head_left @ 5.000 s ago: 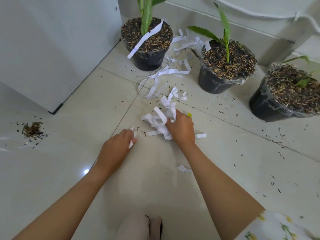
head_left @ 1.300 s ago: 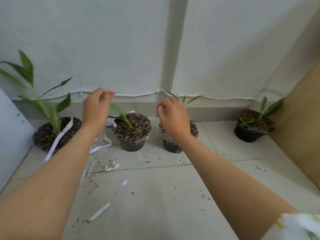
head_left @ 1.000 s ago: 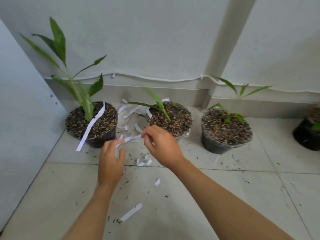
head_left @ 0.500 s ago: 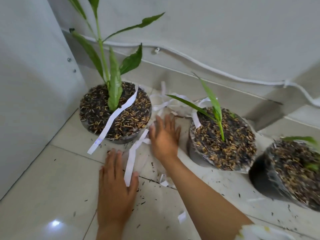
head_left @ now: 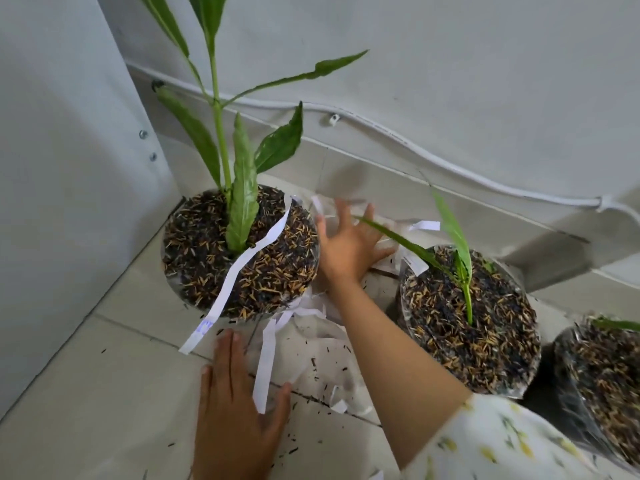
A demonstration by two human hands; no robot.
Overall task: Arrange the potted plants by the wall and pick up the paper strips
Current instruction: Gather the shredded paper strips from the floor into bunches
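Three potted plants stand along the wall: a tall leafy pot [head_left: 239, 252] at left, a middle pot [head_left: 467, 320], and a third pot [head_left: 602, 382] at the right edge. A long white paper strip [head_left: 242, 271] lies across the left pot's soil and hangs over its rim. My right hand [head_left: 346, 244] is spread flat between the left and middle pots, over white strips [head_left: 419, 226] by the wall. My left hand [head_left: 235, 410] lies flat on the floor below the left pot, a strip [head_left: 265, 362] between thumb and fingers. More strips [head_left: 341, 405] lie on the tile.
A grey cabinet panel [head_left: 69, 168] stands at left, close to the left pot. A white cable [head_left: 398, 136] runs along the wall above the skirting. Dark husk bits are scattered over the floor tiles [head_left: 104, 393].
The view has moved closer to the pots. My right hand has reached further back between the left and middle pots. My left hand stays flat on the floor.
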